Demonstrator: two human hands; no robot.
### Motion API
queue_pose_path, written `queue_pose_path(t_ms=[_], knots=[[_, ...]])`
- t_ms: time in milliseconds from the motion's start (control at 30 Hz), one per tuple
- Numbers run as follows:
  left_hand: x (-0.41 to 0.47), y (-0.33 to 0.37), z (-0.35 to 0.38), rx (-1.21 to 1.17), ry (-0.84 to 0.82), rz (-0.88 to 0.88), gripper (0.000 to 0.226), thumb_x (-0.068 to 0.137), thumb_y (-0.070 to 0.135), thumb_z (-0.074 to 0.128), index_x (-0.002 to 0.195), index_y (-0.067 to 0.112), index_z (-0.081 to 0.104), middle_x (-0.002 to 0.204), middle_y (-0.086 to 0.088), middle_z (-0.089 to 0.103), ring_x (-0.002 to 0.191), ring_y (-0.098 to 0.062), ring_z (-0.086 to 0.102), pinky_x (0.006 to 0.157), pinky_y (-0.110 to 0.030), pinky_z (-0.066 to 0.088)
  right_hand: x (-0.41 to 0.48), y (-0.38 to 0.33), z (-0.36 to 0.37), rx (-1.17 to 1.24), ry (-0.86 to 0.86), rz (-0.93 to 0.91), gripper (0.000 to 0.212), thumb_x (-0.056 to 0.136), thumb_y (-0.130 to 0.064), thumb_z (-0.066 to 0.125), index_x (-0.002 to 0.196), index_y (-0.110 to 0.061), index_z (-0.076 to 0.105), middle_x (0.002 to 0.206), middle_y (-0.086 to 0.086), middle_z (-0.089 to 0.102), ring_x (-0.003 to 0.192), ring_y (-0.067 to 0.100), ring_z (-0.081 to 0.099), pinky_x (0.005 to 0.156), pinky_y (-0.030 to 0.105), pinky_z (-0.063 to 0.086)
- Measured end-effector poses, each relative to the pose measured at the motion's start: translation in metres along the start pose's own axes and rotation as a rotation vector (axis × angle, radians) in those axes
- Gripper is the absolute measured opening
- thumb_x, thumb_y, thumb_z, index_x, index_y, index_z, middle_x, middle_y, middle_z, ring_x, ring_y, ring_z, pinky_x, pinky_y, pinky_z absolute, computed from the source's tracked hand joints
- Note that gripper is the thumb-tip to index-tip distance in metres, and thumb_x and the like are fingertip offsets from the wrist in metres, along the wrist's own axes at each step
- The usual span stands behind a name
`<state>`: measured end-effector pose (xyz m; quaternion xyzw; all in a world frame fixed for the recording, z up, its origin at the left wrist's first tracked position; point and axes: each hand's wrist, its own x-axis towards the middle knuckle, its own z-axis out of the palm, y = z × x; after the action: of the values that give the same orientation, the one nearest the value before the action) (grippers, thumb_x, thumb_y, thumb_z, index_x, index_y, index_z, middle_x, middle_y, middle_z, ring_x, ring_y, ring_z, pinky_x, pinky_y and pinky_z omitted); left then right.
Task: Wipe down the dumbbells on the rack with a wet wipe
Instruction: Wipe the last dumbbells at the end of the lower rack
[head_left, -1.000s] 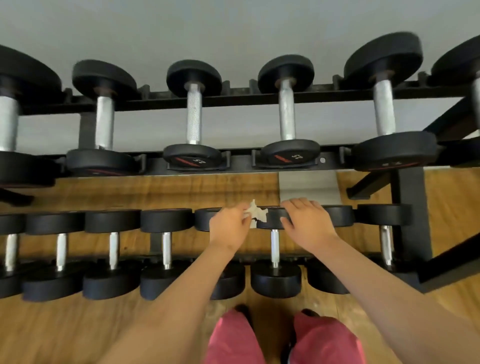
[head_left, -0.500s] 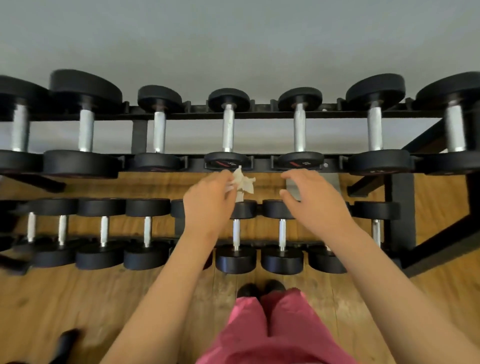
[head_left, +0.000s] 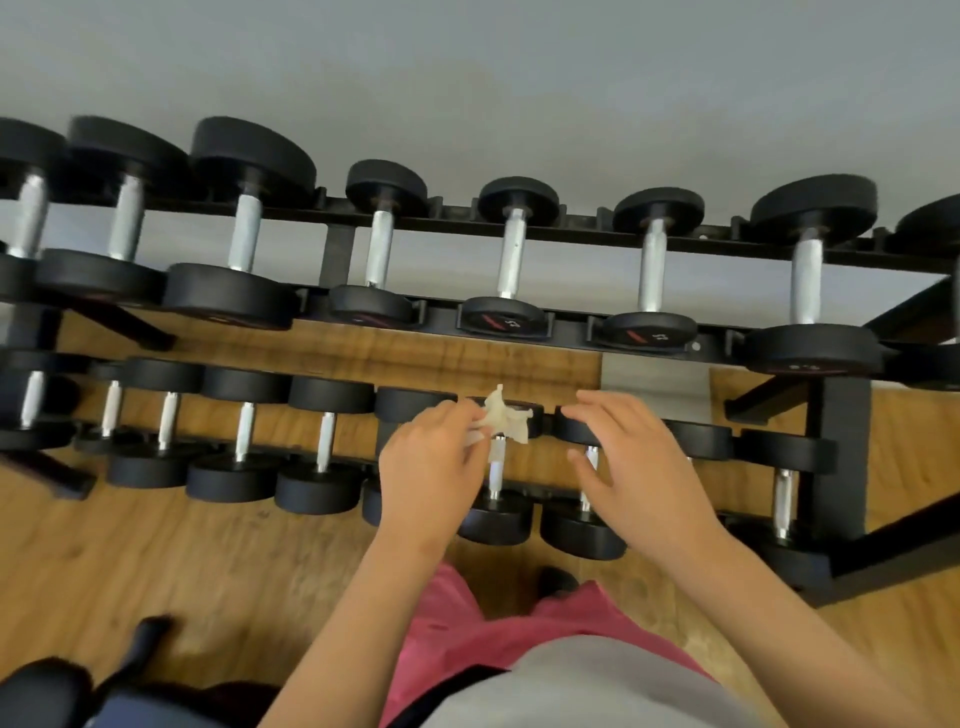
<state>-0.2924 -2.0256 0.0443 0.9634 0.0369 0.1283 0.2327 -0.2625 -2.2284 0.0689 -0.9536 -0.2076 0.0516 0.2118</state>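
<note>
A black two-tier rack (head_left: 841, 467) holds rows of black dumbbells with silver handles. My left hand (head_left: 431, 467) pinches a crumpled white wet wipe (head_left: 504, 422) above a small lower-tier dumbbell (head_left: 496, 512). My right hand (head_left: 631, 462) hovers just right of the wipe with fingers spread and relaxed, over the neighbouring small dumbbell (head_left: 582, 532), holding nothing. Larger dumbbells, such as the one at upper centre (head_left: 511, 260), lie on the top tier.
The rack stands on a wooden floor (head_left: 182, 561) against a grey wall (head_left: 467, 78). Its dark side frame and foot (head_left: 883, 561) jut out at the right. A dark blue object (head_left: 104, 691) sits at the bottom left. My pink shorts (head_left: 493, 639) fill the bottom centre.
The view has swung left and tilted. Both hands dropped from the top tier's front edge back over the lower-tier dumbbells, the left still pinching the wipe.
</note>
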Motion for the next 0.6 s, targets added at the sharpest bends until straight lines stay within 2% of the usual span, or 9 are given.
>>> queue_pose_path(t_ms=[100,200,300,433,533,600], knots=[[-0.001,-0.036,-0.012,-0.003,-0.014,0.015,0.008,0.084,0.024,0.057,0.088,0.020,0.064,0.075,0.007,0.062,0.068,-0.015,0.059,0.054,-0.037,0.050,0.009,-0.022,0.024,-0.020,-0.028,0.019,0.039,0.093,-0.025,0.061,0.131,-0.019,0.057,0.137,-0.002,0.053,0.131,0.017,0.044,0.109,0.031,0.030],[0.004,-0.080,-0.030,-0.001,-0.048,0.054,0.002,0.084,0.020,0.063,0.084,0.022,0.062,0.072,0.009,0.060,0.065,-0.013,0.058,0.051,-0.032,0.047,0.033,-0.057,0.046,0.024,-0.028,0.050,0.040,0.093,-0.022,0.061,0.132,-0.018,0.056,0.136,-0.002,0.055,0.128,0.018,0.048,0.107,0.028,0.029],[0.022,-0.138,-0.065,0.023,-0.100,0.158,0.001,0.083,0.021,0.064,0.083,0.022,0.063,0.073,0.009,0.061,0.064,-0.012,0.059,0.051,-0.028,0.045,0.057,-0.103,0.067,0.083,0.060,0.148,0.039,0.093,-0.019,0.062,0.132,-0.017,0.057,0.133,-0.002,0.057,0.125,0.017,0.050,0.104,0.023,0.027],[0.047,-0.224,-0.119,0.103,-0.128,0.228,0.006,0.083,0.018,0.069,0.088,0.020,0.068,0.076,0.007,0.066,0.068,-0.016,0.063,0.058,-0.031,0.049,0.077,-0.170,0.096,0.218,0.150,0.259,0.038,0.093,-0.020,0.061,0.131,-0.018,0.057,0.131,-0.003,0.057,0.125,0.014,0.047,0.104,0.021,0.030],[0.052,-0.271,-0.147,0.125,-0.138,0.239,0.008,0.081,0.020,0.065,0.088,0.020,0.068,0.078,0.007,0.067,0.071,-0.017,0.065,0.060,-0.032,0.052,0.084,-0.214,0.114,0.209,0.098,0.215,0.039,0.092,-0.018,0.063,0.130,-0.017,0.057,0.131,-0.002,0.058,0.126,0.016,0.048,0.105,0.025,0.032],[0.050,-0.288,-0.156,0.133,-0.114,0.240,0.007,0.079,0.019,0.066,0.085,0.020,0.068,0.075,0.008,0.066,0.069,-0.015,0.064,0.059,-0.028,0.047,0.093,-0.237,0.120,0.185,0.074,0.166,0.039,0.091,-0.017,0.064,0.129,-0.016,0.059,0.130,-0.001,0.058,0.125,0.018,0.049,0.106,0.028,0.033]])
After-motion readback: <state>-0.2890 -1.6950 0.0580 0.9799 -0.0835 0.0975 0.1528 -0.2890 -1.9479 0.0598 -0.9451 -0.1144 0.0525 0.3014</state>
